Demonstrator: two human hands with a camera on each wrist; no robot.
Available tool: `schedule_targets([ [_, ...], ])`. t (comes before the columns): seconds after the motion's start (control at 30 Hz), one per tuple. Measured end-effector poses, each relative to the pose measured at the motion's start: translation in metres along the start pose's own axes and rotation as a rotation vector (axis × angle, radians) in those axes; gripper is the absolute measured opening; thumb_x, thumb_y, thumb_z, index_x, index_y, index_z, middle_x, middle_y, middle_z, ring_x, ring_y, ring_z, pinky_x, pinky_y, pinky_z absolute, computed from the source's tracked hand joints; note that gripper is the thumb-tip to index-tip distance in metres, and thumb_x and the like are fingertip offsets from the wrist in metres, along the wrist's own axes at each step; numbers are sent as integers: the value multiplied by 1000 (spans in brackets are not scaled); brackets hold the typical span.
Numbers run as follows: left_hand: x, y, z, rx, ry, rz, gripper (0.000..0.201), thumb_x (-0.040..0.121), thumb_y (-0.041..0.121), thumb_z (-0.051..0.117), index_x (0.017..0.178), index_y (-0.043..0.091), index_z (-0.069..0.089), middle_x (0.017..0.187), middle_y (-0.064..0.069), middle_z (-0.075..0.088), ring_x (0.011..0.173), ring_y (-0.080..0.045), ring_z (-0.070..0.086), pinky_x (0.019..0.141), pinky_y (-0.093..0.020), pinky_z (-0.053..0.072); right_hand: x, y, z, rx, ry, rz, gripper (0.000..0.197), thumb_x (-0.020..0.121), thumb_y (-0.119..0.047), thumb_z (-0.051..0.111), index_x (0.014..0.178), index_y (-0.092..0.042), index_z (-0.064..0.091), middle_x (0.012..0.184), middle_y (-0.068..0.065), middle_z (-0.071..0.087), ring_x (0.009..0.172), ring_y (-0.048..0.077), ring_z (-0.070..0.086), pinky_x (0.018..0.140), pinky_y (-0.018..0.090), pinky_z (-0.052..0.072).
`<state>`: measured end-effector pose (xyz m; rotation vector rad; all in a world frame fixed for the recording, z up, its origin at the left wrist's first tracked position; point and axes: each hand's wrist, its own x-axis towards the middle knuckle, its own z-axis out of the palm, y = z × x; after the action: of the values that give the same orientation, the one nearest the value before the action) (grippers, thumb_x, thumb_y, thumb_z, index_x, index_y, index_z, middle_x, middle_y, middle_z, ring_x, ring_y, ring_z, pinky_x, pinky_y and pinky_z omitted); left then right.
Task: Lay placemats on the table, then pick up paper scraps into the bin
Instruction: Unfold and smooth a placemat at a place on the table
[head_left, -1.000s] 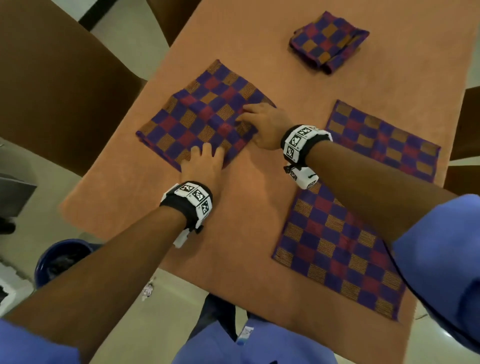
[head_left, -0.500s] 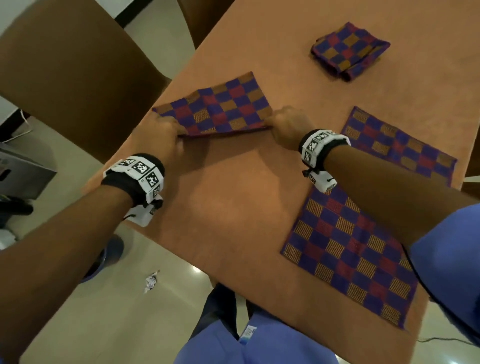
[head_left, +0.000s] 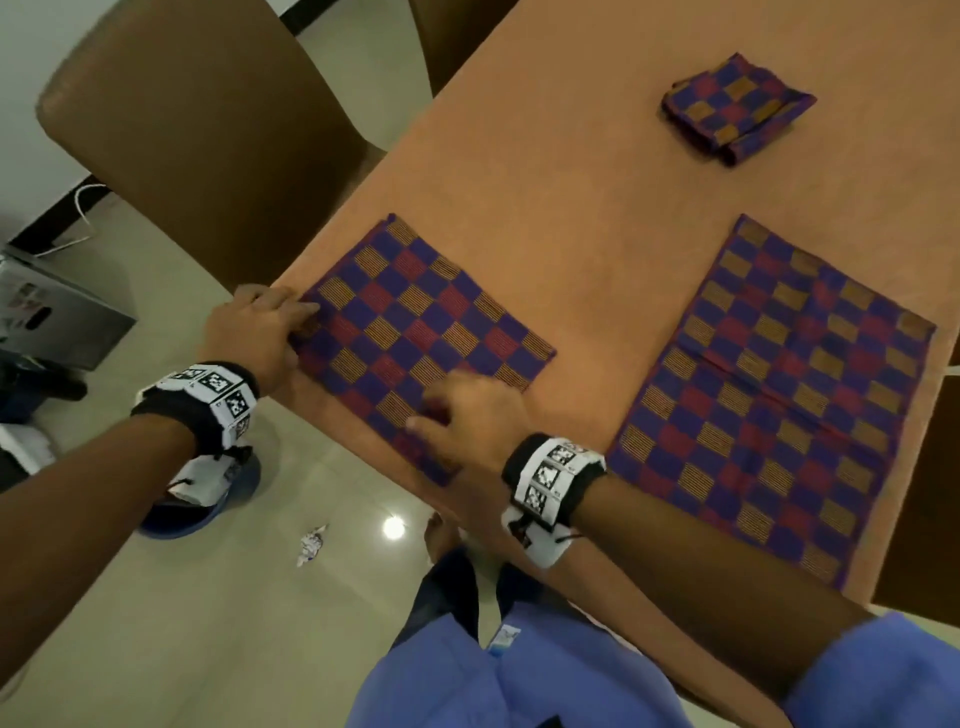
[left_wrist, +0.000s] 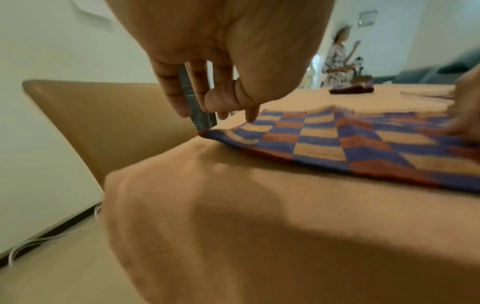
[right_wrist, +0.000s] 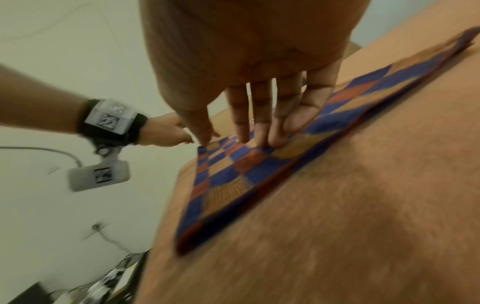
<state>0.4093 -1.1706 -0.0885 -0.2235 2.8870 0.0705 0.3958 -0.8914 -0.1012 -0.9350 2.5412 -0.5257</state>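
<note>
A blue, red and gold checked placemat (head_left: 426, 338) (left_wrist: 324, 144) (right_wrist: 233, 168) lies spread at the near left corner of the orange table (head_left: 571, 208). My left hand (head_left: 260, 332) (left_wrist: 223, 102) touches its left corner with downward-pointing fingertips. My right hand (head_left: 467, 415) (right_wrist: 259, 115) presses straight fingers flat on the mat's near edge. A second placemat (head_left: 779, 395) lies unfolded to the right. A stack of folded placemats (head_left: 737, 106) sits at the far end. A crumpled paper scrap (head_left: 310, 543) lies on the floor. A blue bin (head_left: 208, 514) shows partly under my left wrist.
A brown chair (head_left: 208, 145) stands against the table's left side, close to my left hand. Grey equipment (head_left: 57, 322) and a white cable (head_left: 83, 202) lie on the floor at the left. A person (left_wrist: 337, 61) stands far off across the room.
The mat was a folded square a second ago. Both hands lifted and pulled it open, and now it lies flat nearer the table's corner. Both hands now rest on it.
</note>
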Motion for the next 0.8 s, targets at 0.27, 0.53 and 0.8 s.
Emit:
schedule_targets([
  [0.27, 1, 64, 7, -167, -173, 64, 45, 89, 40, 48, 133, 31, 52, 146, -3, 43, 132, -31, 36, 104, -53, 35, 47, 86, -29, 24, 173, 393, 45, 78, -50, 69, 107, -17, 58, 106, 6, 58, 97, 25, 54, 82, 39, 48],
  [0.53, 9, 73, 4, -270, -6, 25, 32, 89, 34, 53, 119, 24, 61, 127, -1, 56, 119, -27, 45, 94, -45, 43, 55, 75, -37, 130, 177, 191, 16, 86, -32, 63, 88, -19, 54, 84, 0, 61, 76, 21, 57, 65, 33, 46],
  [0.8, 30, 69, -43, -458, 366, -85, 36, 84, 42, 52, 112, 23, 65, 133, -8, 51, 125, -31, 41, 103, -46, 33, 113, 138, -155, 377, 382, 372, 25, 83, -32, 72, 98, -17, 58, 82, -1, 58, 72, 11, 52, 59, 12, 36],
])
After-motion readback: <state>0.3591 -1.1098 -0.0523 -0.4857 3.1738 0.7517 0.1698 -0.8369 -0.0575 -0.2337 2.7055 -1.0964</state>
